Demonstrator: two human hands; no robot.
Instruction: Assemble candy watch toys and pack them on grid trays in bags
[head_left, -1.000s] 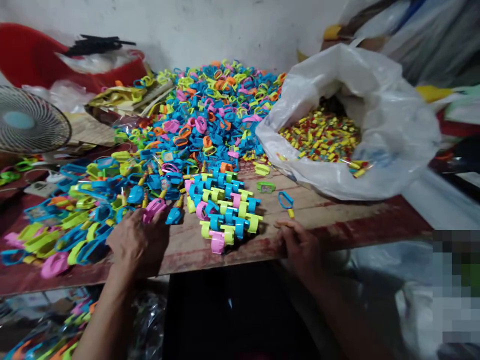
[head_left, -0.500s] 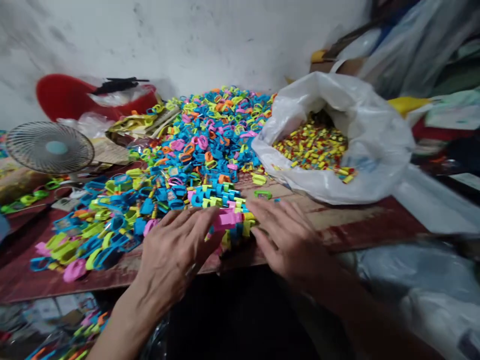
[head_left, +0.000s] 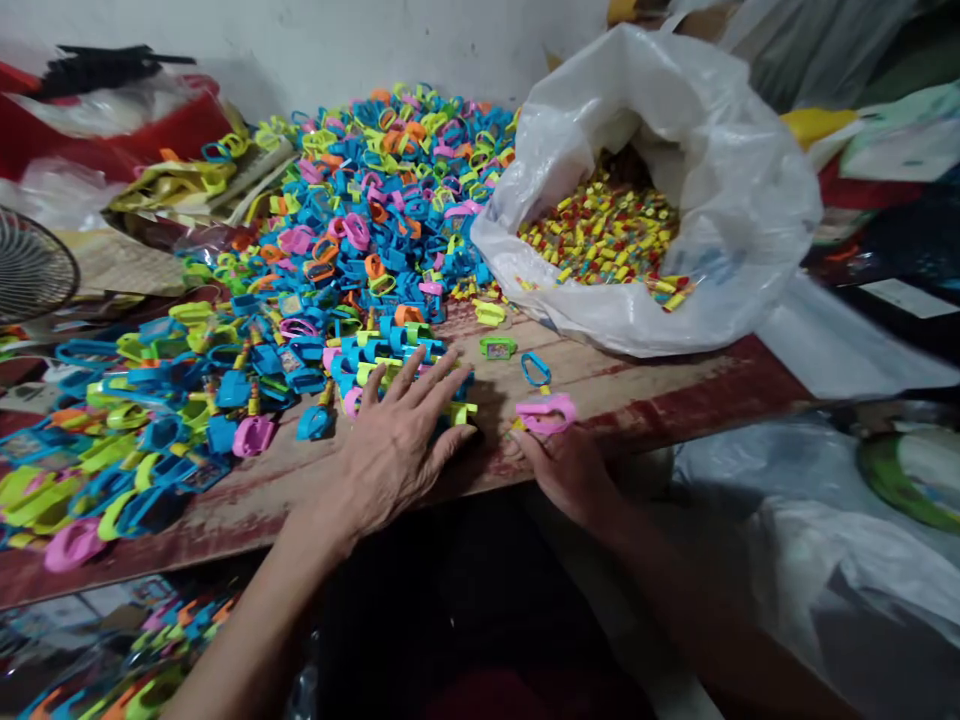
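My left hand point(head_left: 397, 440) lies flat with its fingers spread over a small stack of blue, yellow and pink plastic clips point(head_left: 390, 365) near the front edge of the wooden table point(head_left: 645, 395). My right hand point(head_left: 562, 465) rests at the table's edge and pinches a pink clip point(head_left: 546, 413) between thumb and fingers. A loose blue ring piece point(head_left: 535, 369) and a green clip point(head_left: 498, 347) lie just beyond it.
A big heap of coloured clips point(head_left: 375, 190) covers the table's middle and left. A white plastic bag point(head_left: 675, 190) of small yellow and red parts stands at the right. A fan point(head_left: 30, 270) and a red tub point(head_left: 150, 125) are at the left.
My right hand has drawn back to the table's edge with a pink clip taken from the stack. My left hand has moved right and now presses flat on the stack.
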